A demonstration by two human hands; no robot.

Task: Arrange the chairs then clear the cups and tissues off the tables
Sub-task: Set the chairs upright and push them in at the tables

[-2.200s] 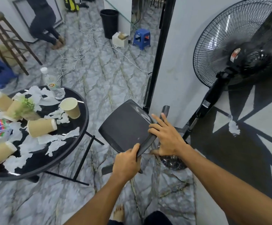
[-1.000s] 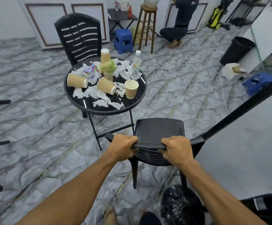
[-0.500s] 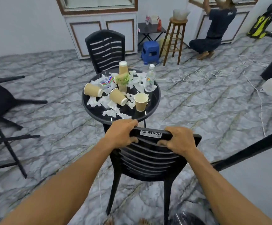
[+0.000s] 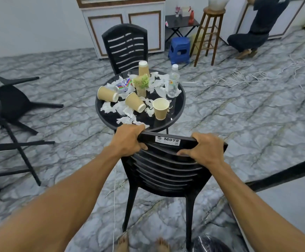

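A black plastic chair [image 4: 162, 171] stands upright in front of me, its seat tucked towards the round black table [image 4: 177, 117]. My left hand [image 4: 130, 140] grips the left end of its top rail and my right hand [image 4: 205, 149] grips the right end. On the table lie several brown paper cups: one upright [image 4: 160, 108], two on their sides [image 4: 135, 102] [image 4: 107, 94], one upside down [image 4: 143, 68]. Crumpled white tissues [image 4: 128, 113] are scattered between them. A second black chair [image 4: 127, 45] stands at the table's far side. A third chair [image 4: 15, 102] lies tipped over at left.
A water bottle [image 4: 173, 81] and a small plant [image 4: 141, 84] also stand on the table. Another table's legs [image 4: 11, 148] are at the left edge. Behind are a blue stool [image 4: 179, 50], a wooden stool [image 4: 209, 33], a crouching person [image 4: 253, 30] and white cables [image 4: 239, 77] on the floor.
I lifted the fallen chair from beside the fan, turned it upright and brought it up to the round table. Both hands moved from its seat to its top rail.
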